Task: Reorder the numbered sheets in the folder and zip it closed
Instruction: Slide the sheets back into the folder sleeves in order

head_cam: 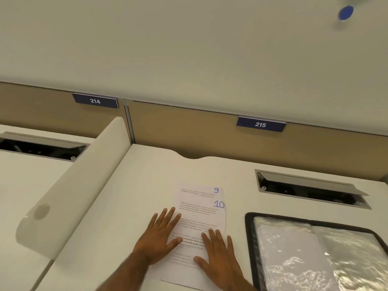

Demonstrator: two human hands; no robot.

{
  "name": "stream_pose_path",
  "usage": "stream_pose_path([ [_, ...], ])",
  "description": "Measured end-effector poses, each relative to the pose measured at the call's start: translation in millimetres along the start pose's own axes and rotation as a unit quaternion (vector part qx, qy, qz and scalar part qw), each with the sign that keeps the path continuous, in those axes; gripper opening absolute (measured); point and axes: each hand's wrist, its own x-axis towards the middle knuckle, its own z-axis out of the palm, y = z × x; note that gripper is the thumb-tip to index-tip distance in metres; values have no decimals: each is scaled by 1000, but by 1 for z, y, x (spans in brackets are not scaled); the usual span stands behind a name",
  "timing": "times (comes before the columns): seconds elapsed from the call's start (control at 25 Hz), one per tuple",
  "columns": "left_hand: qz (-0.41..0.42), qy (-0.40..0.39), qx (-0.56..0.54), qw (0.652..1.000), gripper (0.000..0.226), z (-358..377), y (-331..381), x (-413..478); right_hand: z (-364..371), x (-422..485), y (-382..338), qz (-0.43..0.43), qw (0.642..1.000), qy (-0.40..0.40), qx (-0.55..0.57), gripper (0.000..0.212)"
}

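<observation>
A pile of overlapping printed sheets (199,219) lies fanned on the white desk (134,196); the far two show blue handwritten numbers 9 and 10 at their top right corners. My left hand (161,234) lies flat with spread fingers on the pile's left edge. My right hand (218,255) presses flat on the pile's lower right part. Numbers on the nearer sheets are hidden under my hands. To the right the black zip folder (249,238) lies open, with shiny clear sleeves and a white sheet inside.
A rounded white divider (79,185) stands to the left of the desk. A cable hatch (310,190) is open at the back right, another at the far left. Beige back panels carry blue labels 214 and 215.
</observation>
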Motion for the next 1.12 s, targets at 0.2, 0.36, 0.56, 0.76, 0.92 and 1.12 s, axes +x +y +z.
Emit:
stream_pose_path([
  [0.2, 36, 21, 22, 999, 78, 22, -26, -3, -14, 21, 0, 34, 999, -5, -29, 72],
  [0.36, 42, 36, 26, 998, 80, 26, -27, -3, -53, 76, 10, 79, 996, 35, 10, 78],
  [0.56, 46, 33, 23, 998, 84, 30, -31, 2, -84, 142, 20, 156, 985, 64, 37, 52],
  [0.76, 43, 27, 27, 998, 86, 28, -30, 5, -87, 170, 14, 179, 981, 73, 10, 41],
  [0.92, 42, 31, 30, 998, 85, 26, -30, 5, -92, 179, 3, 180, 976, 112, 52, 42],
  [1.12, 38, 29, 28, 998, 84, 24, -30, 3, -110, 192, 22, 269, 879, 125, 373, 38],
])
